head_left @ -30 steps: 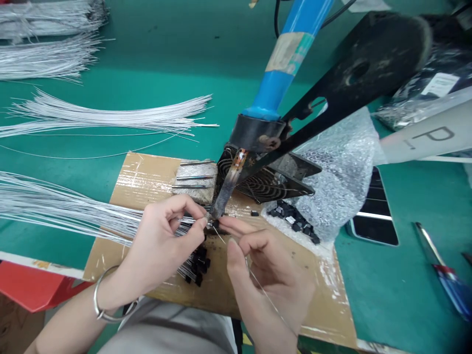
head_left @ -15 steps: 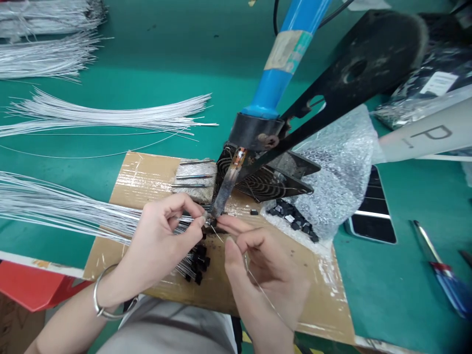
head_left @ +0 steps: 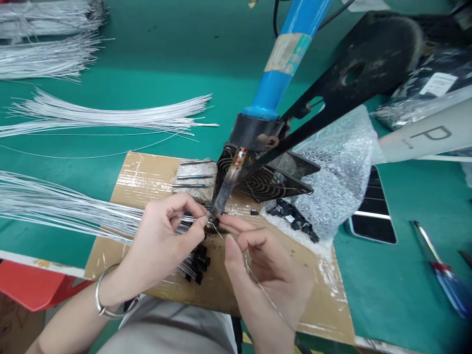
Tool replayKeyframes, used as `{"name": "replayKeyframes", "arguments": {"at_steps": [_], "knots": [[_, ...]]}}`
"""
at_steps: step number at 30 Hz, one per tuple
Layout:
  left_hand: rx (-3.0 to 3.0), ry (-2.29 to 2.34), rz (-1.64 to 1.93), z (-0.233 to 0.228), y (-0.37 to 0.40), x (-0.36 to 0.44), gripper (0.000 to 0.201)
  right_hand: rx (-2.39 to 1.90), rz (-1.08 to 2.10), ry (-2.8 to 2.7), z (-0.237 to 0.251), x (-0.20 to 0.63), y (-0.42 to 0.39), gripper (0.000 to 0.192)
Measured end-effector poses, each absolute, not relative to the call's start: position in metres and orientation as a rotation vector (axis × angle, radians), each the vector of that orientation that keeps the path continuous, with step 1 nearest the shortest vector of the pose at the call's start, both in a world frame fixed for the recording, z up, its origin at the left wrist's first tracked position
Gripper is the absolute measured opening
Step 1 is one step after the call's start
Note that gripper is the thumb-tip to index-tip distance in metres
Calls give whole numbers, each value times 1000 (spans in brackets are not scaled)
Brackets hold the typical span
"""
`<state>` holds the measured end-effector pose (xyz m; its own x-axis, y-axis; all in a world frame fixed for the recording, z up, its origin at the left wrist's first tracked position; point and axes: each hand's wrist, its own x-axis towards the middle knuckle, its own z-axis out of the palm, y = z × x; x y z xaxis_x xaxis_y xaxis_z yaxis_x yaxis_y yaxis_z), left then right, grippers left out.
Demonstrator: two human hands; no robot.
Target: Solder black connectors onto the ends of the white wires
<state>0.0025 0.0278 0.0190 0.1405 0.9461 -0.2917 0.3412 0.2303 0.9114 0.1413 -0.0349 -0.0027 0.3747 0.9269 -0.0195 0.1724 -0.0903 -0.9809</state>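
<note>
My left hand [head_left: 167, 238] is pinched at the tip of a soldering iron [head_left: 224, 189], apparently on a white wire whose end is mostly hidden by the fingers. Between the thumb and forefinger of my right hand [head_left: 267, 273] runs a thin strand of solder wire [head_left: 264, 293]. Its free end reaches up to the iron's tip, and the rest trails down across the palm. Below my left hand lie several black connectors [head_left: 199, 260] on wire ends. A bundle of white wires [head_left: 92, 211] passes behind that hand.
A cardboard sheet [head_left: 324, 295] covers the work spot. Around it are spare tips on a pad [head_left: 195, 181], a black fan [head_left: 265, 182], loose black connectors [head_left: 293, 219] on bubble wrap [head_left: 339, 167], a phone [head_left: 372, 211], a screwdriver [head_left: 442, 270] and more wires [head_left: 121, 114].
Both hands stay almost where they were at the iron's tip. My left hand has shifted very slightly to the right; the grips look the same.
</note>
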Motion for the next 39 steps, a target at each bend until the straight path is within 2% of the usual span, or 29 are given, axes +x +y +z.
{"name": "replayKeyframes", "arguments": {"at_steps": [39], "knots": [[1333, 1420, 696, 18, 27, 2, 8, -1494, 816, -1075, -8, 143, -35, 19]]}}
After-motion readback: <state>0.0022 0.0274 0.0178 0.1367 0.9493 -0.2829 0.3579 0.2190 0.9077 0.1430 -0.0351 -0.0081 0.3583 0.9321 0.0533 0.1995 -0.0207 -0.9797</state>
